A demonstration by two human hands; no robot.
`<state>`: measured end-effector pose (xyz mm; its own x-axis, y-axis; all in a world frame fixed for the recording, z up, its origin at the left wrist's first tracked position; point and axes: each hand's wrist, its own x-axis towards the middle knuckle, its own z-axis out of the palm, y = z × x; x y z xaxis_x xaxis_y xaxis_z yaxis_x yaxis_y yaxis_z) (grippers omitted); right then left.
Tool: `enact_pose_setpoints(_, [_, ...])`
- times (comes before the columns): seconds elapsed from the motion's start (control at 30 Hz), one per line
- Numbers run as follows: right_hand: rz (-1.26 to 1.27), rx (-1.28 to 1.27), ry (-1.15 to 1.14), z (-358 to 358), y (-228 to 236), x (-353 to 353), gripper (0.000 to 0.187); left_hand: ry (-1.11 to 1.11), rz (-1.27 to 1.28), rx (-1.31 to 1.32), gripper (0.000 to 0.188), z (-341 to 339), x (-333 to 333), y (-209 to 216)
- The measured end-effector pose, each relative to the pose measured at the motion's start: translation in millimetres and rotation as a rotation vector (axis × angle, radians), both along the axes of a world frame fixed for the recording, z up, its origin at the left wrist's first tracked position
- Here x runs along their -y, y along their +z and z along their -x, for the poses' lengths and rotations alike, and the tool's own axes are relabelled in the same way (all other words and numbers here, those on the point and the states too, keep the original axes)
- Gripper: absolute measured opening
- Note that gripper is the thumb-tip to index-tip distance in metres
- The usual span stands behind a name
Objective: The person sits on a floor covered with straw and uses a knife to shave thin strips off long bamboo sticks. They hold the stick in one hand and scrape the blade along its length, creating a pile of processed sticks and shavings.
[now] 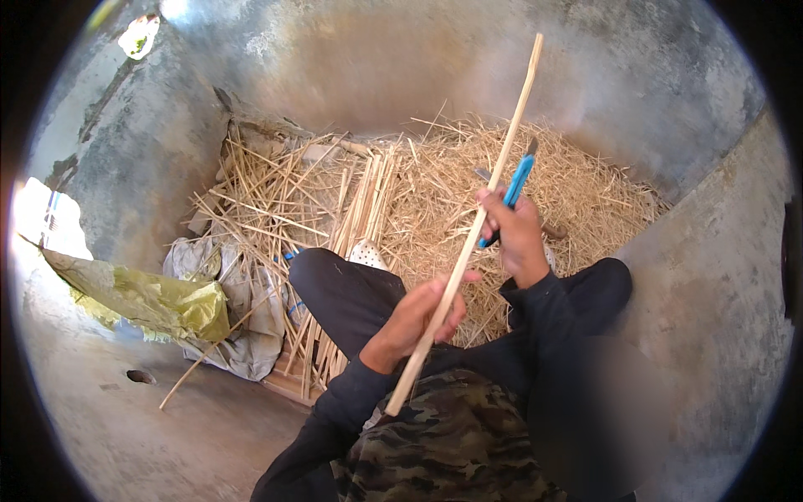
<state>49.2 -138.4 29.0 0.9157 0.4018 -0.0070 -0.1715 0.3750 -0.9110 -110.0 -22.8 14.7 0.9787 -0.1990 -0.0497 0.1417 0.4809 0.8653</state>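
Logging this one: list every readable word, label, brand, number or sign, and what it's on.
None can be read.
The wooden strip and blue knife show no legible marks.
Any print on the crumpled yellow sack is too small or blurred to make out.

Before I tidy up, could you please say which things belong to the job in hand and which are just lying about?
Probably the job:
wooden strip in left hand
blue knife in right hand
thin sticks
pale scraps

Probably lying about:
yellow sheet
grey sheet
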Motion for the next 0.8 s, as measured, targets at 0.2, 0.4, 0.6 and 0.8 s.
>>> enact_pose_setpoints(0.2, [0.085, 0.166, 0.011, -60.8, 19.3, 4.1, 0.023, -0.054, 0.032, -0.147, 0.029, 17.0, -11.4, -6.9])
enact_pose_setpoints(0.4, [0.751, 0.755, -0.04, -29.3, -18.0, 23.3, 0.033, 0.088, -0.13, -0.109, 0.031, 10.1, -16.1, -7.8])
enact_pose_setpoints(0.6, [0.817, 1.106, 0.108, 31.2, -17.8, 42.8, 0.043, 0.149, -0.225, -0.156, 0.029, 1.2, -12.5, 1.7])
enact_pose_setpoints(0.8, [1.034, 1.251, 0.102, 33.4, -21.6, 42.0, 0.058, 0.088, -0.127, -0.189, 0.026, 5.3, -5.1, 8.6])
